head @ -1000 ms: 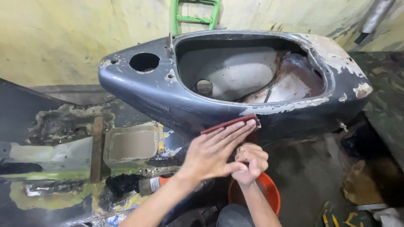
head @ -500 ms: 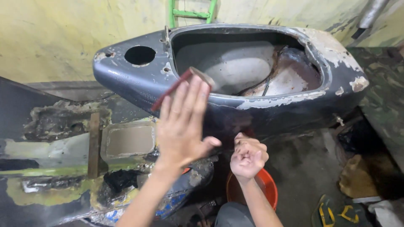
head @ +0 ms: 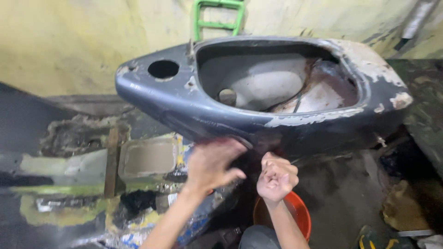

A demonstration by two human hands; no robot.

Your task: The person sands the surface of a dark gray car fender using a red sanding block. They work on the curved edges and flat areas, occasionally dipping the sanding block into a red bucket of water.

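Note:
A dark blue-grey scooter body shell (head: 184, 108) lies on its side, its open seat cavity facing up and its paint worn off in patches. My left hand (head: 213, 163) is blurred and presses a reddish-brown sandpaper sheet (head: 241, 141) flat against the shell's lower side. Only a dark edge of the sheet shows past my fingers. My right hand (head: 277, 177) is curled into a loose fist just to the right, below the shell and apart from it. Nothing shows inside the fist.
An orange bucket (head: 295, 214) stands under my right forearm. A paint-stained panel with a rectangular recess (head: 147, 159) lies at the left. A green frame (head: 217, 16) leans on the yellow wall behind. Yellow-black tools (head: 374, 237) lie at the lower right.
My left hand has slid the sandpaper from the shell's upper side down to its lower edge, after going up and left from the lower flank. My right fist has stayed in place.

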